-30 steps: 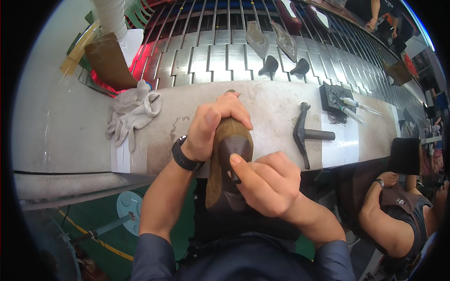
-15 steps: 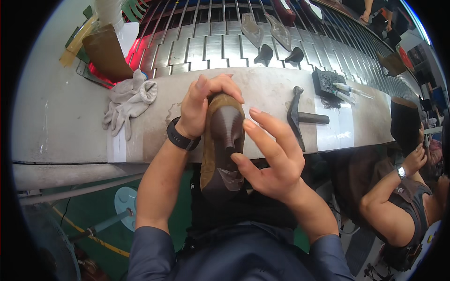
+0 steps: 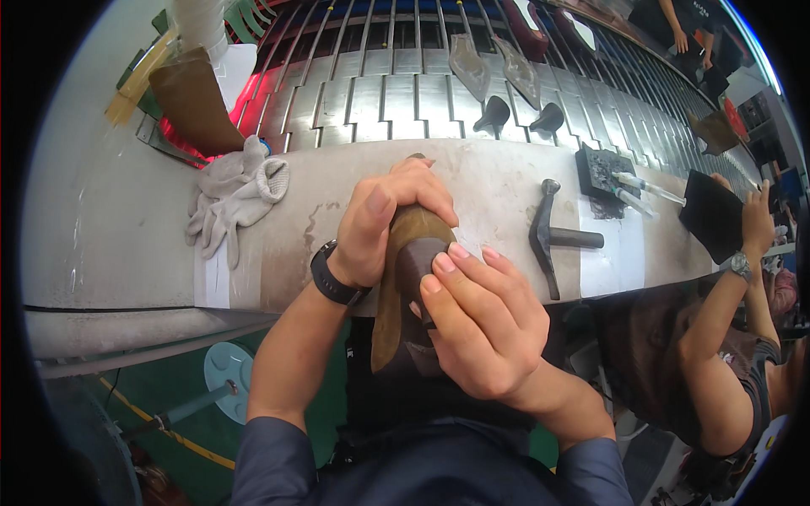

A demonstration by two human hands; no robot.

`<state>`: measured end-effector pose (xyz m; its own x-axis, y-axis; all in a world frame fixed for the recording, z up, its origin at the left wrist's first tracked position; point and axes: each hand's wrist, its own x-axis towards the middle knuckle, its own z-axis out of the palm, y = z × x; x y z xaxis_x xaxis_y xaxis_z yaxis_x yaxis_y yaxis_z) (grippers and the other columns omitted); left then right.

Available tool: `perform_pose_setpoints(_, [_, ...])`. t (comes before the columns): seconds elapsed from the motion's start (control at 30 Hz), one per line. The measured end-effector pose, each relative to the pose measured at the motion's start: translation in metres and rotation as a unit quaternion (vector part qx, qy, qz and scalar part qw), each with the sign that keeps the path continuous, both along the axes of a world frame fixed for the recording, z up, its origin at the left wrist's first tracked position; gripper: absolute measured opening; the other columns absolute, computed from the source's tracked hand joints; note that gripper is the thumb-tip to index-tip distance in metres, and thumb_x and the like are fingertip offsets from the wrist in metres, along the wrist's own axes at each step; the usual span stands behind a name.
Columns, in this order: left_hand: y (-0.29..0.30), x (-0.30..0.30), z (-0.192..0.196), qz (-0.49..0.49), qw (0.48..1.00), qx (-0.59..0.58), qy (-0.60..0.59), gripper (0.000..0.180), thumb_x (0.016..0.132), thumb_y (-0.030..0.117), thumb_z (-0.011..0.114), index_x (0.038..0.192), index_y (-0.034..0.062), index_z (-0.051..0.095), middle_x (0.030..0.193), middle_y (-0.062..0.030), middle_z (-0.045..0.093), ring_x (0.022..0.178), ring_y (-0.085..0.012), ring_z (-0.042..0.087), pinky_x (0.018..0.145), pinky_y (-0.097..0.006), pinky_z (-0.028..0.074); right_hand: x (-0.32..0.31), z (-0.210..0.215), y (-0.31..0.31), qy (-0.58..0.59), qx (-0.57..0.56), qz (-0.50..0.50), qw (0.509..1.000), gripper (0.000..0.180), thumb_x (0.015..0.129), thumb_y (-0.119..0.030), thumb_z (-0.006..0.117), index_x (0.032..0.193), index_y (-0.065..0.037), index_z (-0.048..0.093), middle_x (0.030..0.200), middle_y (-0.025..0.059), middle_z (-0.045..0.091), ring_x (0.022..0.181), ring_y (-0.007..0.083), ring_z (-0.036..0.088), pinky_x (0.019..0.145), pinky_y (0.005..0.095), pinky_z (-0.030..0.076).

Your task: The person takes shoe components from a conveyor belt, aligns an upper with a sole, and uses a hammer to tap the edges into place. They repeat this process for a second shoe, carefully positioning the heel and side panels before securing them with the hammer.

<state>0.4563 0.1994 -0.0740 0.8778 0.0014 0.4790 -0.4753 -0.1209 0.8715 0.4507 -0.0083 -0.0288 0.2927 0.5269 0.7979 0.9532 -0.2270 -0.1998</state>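
A brown high-heeled shoe is held upside down in front of me at the bench edge, sole up and toe toward my body. My left hand wraps round its back end from the far left side. The dark tapering heel points toward me, and my right hand closes its fingers and thumb round it from the right. Those fingers hide much of the heel and part of the sole.
Grey work gloves lie left on the bench. Right of the shoe are a hammer and a black block with syringes. Behind runs a metal slat conveyor carrying loose heels. A co-worker holds a dark piece at right.
My right hand has gone from open fingers beside the heel to a grip round it. The shoe has shifted slightly right and tilted. The co-worker's hand and dark piece have moved.
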Motion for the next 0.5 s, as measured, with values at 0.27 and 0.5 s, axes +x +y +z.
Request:
perform_pose_setpoints(0.27, [-0.001,-0.005,0.002,0.001,1.000,-0.001,-0.003,0.100,0.103,0.082,0.020,0.086,0.0001,0.075,0.087,-0.0109,0.069,0.090,-0.0248,0.062,0.121,-0.051,0.027,-0.010,-0.004,0.002,-0.005,-0.001,-0.032,0.999,0.013,0.084,-0.005,0.079,0.098,-0.005,0.082,0.101,0.0120,0.080,0.100,0.0280,0.081,0.096,0.0454,0.063])
perform_pose_setpoints(0.5, [0.005,0.010,-0.004,-0.023,1.000,0.009,0.011,0.095,0.104,0.080,0.026,0.089,-0.0011,0.073,0.090,-0.0123,0.069,0.089,-0.0247,0.061,0.117,-0.048,0.032,0.011,-0.027,-0.011,0.074,0.069,0.048,0.994,0.028,0.085,0.001,0.079,0.113,0.000,0.079,0.114,0.0150,0.079,0.105,0.0312,0.078,0.090,0.0416,0.062])
